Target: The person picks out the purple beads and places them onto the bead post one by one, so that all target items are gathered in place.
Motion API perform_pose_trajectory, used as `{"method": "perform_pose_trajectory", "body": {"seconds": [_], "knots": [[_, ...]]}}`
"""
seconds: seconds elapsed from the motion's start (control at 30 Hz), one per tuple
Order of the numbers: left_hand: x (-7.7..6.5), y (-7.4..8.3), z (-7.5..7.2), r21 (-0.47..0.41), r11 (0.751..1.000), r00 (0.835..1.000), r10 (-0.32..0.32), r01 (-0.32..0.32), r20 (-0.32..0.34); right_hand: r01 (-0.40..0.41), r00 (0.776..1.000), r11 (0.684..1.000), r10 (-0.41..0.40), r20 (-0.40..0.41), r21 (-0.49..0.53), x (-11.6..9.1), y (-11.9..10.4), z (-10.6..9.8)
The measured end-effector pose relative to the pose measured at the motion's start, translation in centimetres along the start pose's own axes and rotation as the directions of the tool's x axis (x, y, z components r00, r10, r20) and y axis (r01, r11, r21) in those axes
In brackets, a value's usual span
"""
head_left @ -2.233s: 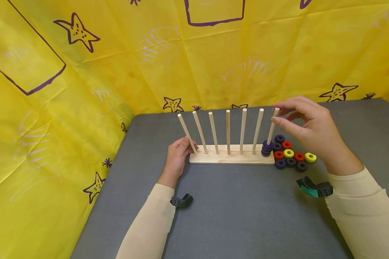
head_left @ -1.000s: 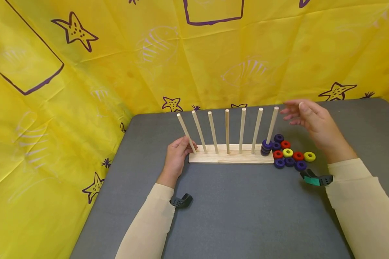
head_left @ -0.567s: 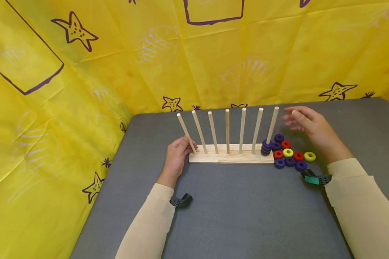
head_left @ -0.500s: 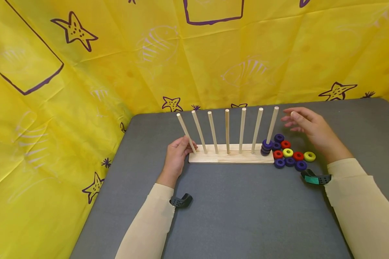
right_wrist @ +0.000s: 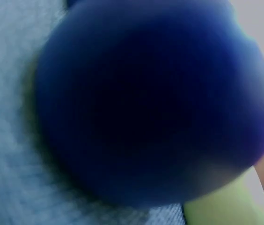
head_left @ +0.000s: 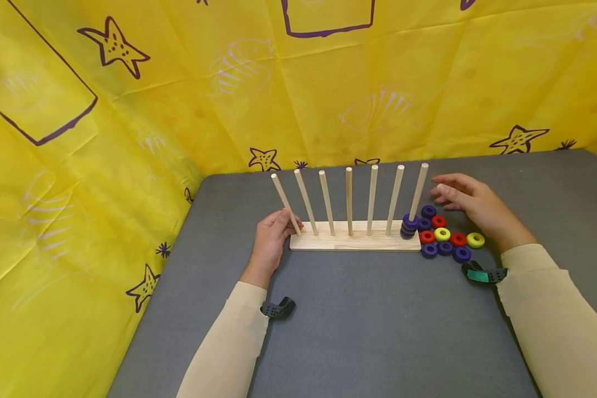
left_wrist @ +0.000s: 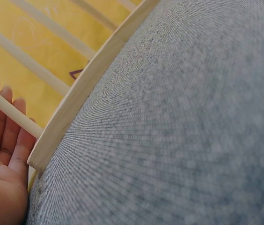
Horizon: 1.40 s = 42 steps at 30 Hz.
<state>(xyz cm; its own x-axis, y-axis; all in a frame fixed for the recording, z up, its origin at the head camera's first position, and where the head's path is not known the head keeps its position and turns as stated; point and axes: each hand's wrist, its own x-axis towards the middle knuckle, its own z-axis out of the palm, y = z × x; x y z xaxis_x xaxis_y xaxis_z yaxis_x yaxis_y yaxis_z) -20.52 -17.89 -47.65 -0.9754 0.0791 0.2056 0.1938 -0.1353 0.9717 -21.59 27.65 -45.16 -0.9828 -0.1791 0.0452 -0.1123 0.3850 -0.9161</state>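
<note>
A wooden peg stand [head_left: 353, 241] with a row of upright pegs stands on the grey table. Its far-right peg carries a small stack of purple rings [head_left: 408, 227]. My left hand [head_left: 271, 239] holds the stand's left end, thumb against the leftmost peg and fingers behind it; the left wrist view shows these fingers [left_wrist: 11, 124] beyond the peg. My right hand [head_left: 470, 203] hovers with loosely bent fingers above and behind the loose rings, holding nothing visible. Nearest are purple rings [head_left: 429, 211] and a red ring [head_left: 439, 221]. A blurred purple ring [right_wrist: 155, 103] fills most of the right wrist view.
Loose purple, red and yellow rings lie clustered beside the stand's right end, a yellow ring [head_left: 475, 240] outermost. A yellow patterned cloth [head_left: 308, 99] hangs behind and left of the grey table [head_left: 368, 320]. Both wrists wear dark straps.
My right hand has let go of the rightmost peg's top, moved off to the right, and lowered toward the loose rings. The left hand and the stand have stayed in place.
</note>
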Motion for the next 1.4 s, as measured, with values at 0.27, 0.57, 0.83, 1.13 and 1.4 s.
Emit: {"method": "perform_pose_trajectory", "body": {"seconds": [0.27, 0.57, 0.83, 1.13, 1.4], "knots": [[-0.1, 0.2, 0.0, 0.009, 1.0, 1.0, -0.006, 0.006, -0.001, -0.096, 0.994, 0.99, 0.1, 0.038, -0.101, 0.2, 0.4, 0.1], [-0.1, 0.2, 0.0, 0.011, 1.0, 1.0, 0.001, -0.001, 0.01, -0.071, 0.994, 0.991, 0.08, 0.072, -0.114, 0.4, 1.3, 0.2], [-0.1, 0.1, -0.1, 0.025, 1.0, 1.0, 0.005, -0.005, 0.008, -0.071, 0.993, 0.984, 0.086, 0.085, -0.163, 0.6, 1.3, 0.2], [-0.2, 0.2, 0.0, 0.021, 1.0, 1.0, 0.002, -0.002, 0.006, -0.047, 0.996, 0.97, 0.064, 0.061, -0.24, 0.7, 1.2, 0.3], [-0.2, 0.2, 0.0, 0.035, 0.999, 1.0, 0.007, -0.008, 0.009, -0.063, 0.993, 0.96, 0.088, 0.077, -0.274, 0.6, 0.9, 0.0]]}}
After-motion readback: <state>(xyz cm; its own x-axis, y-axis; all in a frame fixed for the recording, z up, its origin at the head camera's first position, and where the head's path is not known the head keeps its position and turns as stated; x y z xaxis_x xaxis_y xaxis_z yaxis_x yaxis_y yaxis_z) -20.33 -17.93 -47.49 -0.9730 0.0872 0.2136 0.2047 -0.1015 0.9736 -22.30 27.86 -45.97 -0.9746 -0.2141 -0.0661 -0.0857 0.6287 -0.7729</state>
